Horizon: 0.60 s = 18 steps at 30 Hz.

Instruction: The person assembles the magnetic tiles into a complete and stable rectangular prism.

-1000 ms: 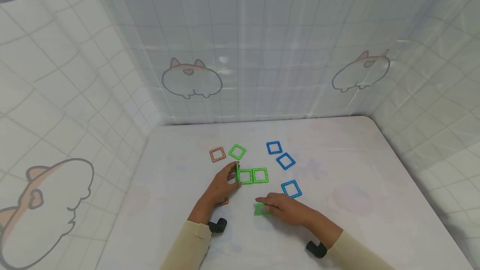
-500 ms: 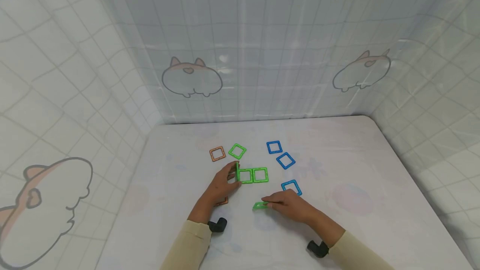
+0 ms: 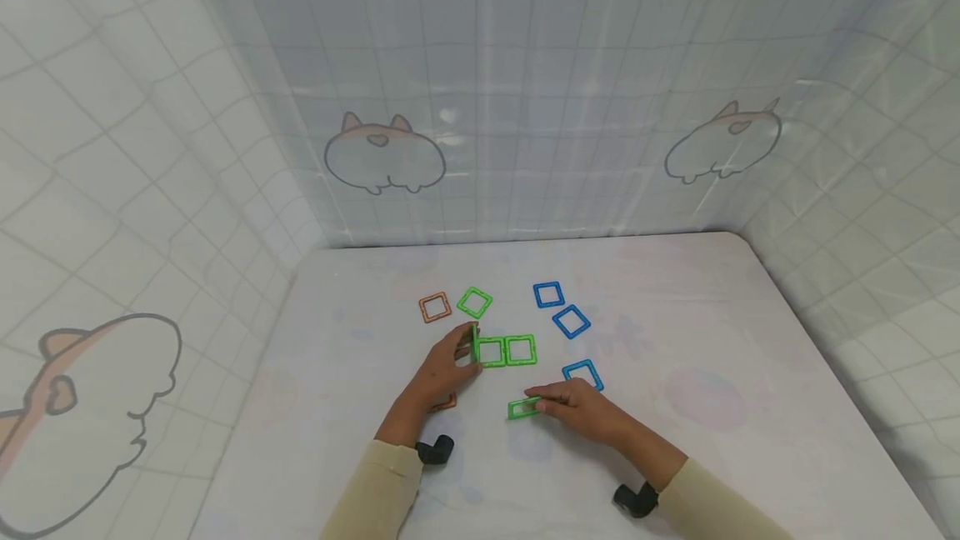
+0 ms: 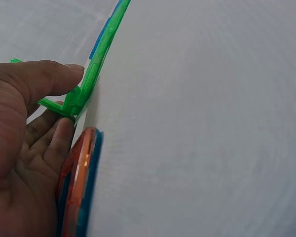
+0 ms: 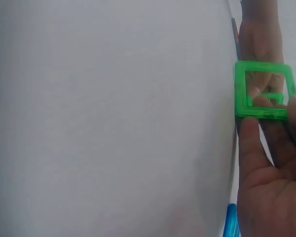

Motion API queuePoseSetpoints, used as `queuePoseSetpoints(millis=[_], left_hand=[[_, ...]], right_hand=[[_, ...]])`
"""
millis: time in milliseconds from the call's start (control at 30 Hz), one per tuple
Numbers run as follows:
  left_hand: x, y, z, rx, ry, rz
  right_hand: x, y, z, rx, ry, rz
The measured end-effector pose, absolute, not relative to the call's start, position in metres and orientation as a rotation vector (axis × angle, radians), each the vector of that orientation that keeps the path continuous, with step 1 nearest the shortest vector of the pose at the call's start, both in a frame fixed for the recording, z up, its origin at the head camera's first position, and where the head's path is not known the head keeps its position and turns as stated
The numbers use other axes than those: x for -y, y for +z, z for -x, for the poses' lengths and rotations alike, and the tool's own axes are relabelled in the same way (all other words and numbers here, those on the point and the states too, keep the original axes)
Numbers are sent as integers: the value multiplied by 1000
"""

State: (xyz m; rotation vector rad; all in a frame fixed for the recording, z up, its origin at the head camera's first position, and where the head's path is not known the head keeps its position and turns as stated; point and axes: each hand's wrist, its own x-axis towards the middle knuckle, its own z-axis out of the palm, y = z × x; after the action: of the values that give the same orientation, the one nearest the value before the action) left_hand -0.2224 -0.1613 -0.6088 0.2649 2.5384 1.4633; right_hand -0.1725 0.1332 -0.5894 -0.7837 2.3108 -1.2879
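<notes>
Grips with the left hand [image 3: 442, 369], just below the centre of the head view, thumb and fingers curved around a translucent green plastic square frame [image 3: 475, 344] standing on edge. Directly right of it, flat and edge to edge, a pair of translucent green plastic square frames [image 3: 506, 352]. Pinches with the right hand [image 3: 573, 408], thumb against fingers, lower and further right, another, tilted translucent green plastic square frame [image 5: 240, 89]; hard to tell whether lifted or touching the white tabletop [image 3: 675, 298]. Above the left hand, flat, a translucent orange plastic square frame [image 3: 438, 318] and beside it a loose green square frame [image 3: 467, 311]. Right of centre, three flat blue plastic square frames [image 3: 562, 329], the lowest partly behind the right hand. Under the left wrist, a partly hidden orange frame [image 3: 450, 402].
</notes>
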Motion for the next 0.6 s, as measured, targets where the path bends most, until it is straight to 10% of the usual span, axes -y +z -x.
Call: queuePoseSetpoints(millis=[600], left_hand=[[163,-612,224,-2536,1462,-262]], right_hand=[[-132,-564,205,-2542,-1358,597]])
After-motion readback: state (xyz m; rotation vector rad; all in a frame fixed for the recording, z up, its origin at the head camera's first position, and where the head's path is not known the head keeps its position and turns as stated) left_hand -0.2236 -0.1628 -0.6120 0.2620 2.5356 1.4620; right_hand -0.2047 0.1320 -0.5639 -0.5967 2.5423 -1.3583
